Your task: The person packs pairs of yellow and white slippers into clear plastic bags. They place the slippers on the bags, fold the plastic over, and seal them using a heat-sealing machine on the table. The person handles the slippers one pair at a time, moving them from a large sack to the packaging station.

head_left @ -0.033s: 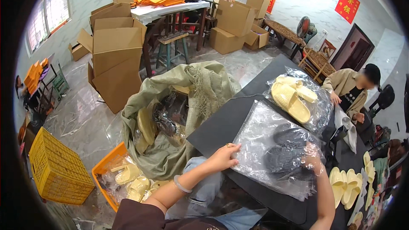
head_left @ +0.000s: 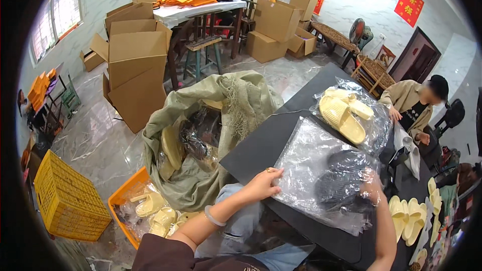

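Observation:
A clear plastic bag [head_left: 298, 168] lies flat on the dark table in front of me, with black slippers [head_left: 341, 173] showing through its film. My left hand [head_left: 264, 183] pinches the bag's left edge between thumb and fingers. At the bag's right end, my right hand [head_left: 370, 186] is closed on the near end of the slippers; motion and shiny film blur its fingertips. Just beyond the bag, cream slippers [head_left: 342, 115] rest on crumpled clear plastic.
A green woven sack [head_left: 183, 100] holding wrapped slippers stands left of the table [head_left: 261, 143]. An orange crate [head_left: 120, 190] of cream slippers and a yellow crate [head_left: 70, 198] sit lower left. More cream slippers [head_left: 412, 221] lie at right. A co-worker [head_left: 414, 105] sits across the table.
My right hand and the black slippers have shifted slightly right together. My left hand keeps its place on the bag's edge. The far person now has something orange in the hand.

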The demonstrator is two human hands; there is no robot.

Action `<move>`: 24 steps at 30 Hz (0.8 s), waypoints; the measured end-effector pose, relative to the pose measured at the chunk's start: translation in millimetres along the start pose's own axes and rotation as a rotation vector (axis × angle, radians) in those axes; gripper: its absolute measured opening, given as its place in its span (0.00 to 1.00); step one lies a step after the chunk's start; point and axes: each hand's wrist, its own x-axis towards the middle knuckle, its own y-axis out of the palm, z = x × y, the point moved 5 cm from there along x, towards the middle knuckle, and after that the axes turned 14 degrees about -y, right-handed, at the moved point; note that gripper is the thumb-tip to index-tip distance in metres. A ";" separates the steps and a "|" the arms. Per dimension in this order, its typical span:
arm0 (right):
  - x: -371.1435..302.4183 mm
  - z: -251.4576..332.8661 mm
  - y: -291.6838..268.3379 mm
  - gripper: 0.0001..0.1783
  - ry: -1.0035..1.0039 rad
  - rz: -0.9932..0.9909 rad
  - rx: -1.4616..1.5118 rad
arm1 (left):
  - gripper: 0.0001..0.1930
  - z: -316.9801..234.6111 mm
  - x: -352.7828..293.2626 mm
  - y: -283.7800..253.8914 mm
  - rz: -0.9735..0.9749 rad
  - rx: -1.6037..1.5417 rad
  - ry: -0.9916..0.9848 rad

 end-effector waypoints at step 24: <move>-25.8 154.0 -198.5 0.16 0.038 -0.928 -0.162 | 0.25 -50.3 -14.7 -1.3 -0.398 0.413 0.213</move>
